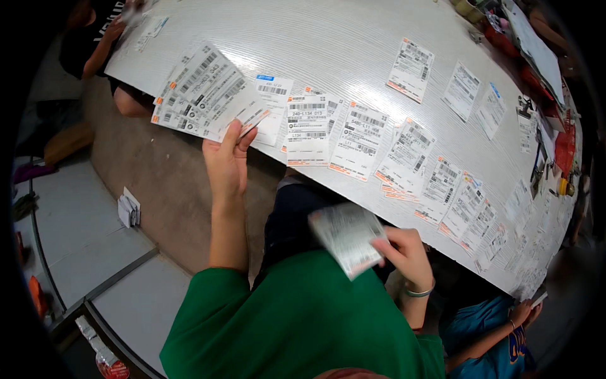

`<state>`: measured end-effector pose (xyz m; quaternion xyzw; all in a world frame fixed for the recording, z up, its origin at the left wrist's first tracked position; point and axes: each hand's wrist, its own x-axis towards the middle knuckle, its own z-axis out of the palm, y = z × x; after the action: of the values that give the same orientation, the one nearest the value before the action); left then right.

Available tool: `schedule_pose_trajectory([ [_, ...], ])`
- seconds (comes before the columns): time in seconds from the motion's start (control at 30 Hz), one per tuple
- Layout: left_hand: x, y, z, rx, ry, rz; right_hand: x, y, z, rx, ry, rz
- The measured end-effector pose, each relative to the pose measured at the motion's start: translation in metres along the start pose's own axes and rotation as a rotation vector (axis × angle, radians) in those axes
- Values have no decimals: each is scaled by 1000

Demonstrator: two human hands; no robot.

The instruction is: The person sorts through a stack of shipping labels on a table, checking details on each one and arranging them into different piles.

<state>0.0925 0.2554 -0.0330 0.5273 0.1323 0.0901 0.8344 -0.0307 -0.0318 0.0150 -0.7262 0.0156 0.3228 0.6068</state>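
Observation:
A fanned set of white shipping labels (203, 95), with barcodes and orange marks, is pinched between the thumb and fingers of my left hand (231, 158), over the table's near edge at the left. My right hand (407, 256), with a bangle at the wrist, grips a smaller stack of shipping labels (348, 239) low in front of my green shirt; that stack is smeared by motion. Beyond both hands, labels lie in piles along the near edge, among them one pile (307, 132) beside the left hand's fan and another (359, 140) to its right.
The pale wood-grain table (328, 38) curves away to the right. More labels (411, 69) lie farther back, and clipboards with papers (536, 50) crowd the right side. A person in a blue shirt (483, 335) works at lower right, another person (95, 47) at upper left.

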Motion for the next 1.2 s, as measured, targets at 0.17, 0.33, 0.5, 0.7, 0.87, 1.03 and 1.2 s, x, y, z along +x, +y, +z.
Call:
schedule_pose_trajectory([
  [0.17,1,-6,-4,-14,-1,-27,-5,9,-6,793,-504,-628],
  [0.33,-4,1,0,-5,-21,-10,-25,34,-13,327,-243,-645],
  [0.5,-12,-4,9,8,-58,-48,-21,13,1,228,-10,-171],
  [0.7,-25,-11,30,11,-120,-91,-35,12,-3,658,-245,-526],
  [0.87,-33,-11,46,23,-144,-115,-47,47,-13,347,-198,-708],
  [1.03,-44,-20,58,40,-195,-165,-50,36,-10,149,88,-351],
  [1.2,-50,-20,70,75,-222,-169,-61,48,-18,841,-478,-835],
])
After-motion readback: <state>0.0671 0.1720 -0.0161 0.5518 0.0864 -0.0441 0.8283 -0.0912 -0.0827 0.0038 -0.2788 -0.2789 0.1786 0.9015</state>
